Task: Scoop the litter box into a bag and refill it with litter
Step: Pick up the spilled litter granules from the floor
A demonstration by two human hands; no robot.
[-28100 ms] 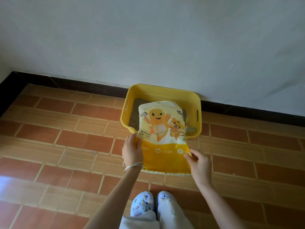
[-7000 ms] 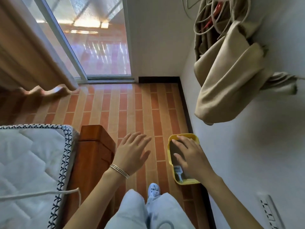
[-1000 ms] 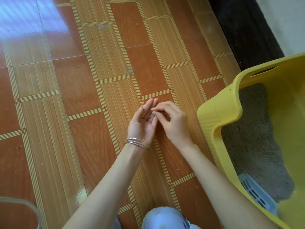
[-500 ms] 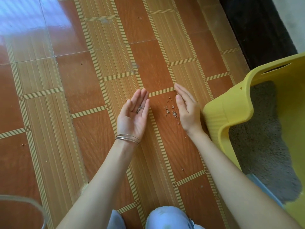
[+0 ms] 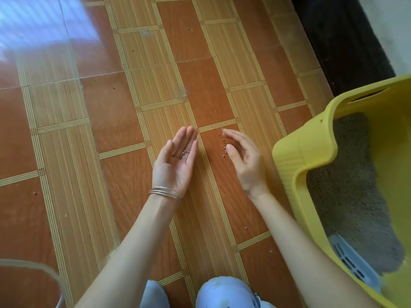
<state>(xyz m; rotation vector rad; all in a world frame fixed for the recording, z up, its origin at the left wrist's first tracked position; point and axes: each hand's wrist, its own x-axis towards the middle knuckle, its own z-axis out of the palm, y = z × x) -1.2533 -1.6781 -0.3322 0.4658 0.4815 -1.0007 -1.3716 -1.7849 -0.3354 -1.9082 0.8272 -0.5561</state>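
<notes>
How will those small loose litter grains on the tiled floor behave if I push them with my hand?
The small round litter grains probably roll and scatter on the glossy tiled floor. They look light; a few sit in the cupped left hand.

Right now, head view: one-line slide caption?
Left hand cups spilled litter grains; right hand gathers more beside the yellow litter box.

Two hands show: one left hand (image 5: pixel 175 160), palm up, and one right hand (image 5: pixel 243 162). One yellow litter box (image 5: pixel 304 152) holds one pale blue scoop (image 5: pixel 353 265). About three thin bangles (image 5: pixel 165 193) ring the left wrist. Two light shoes (image 5: pixel 224 293) show. Loose litter grains (image 5: pixel 224 144) on the floor are too small to count.
</notes>
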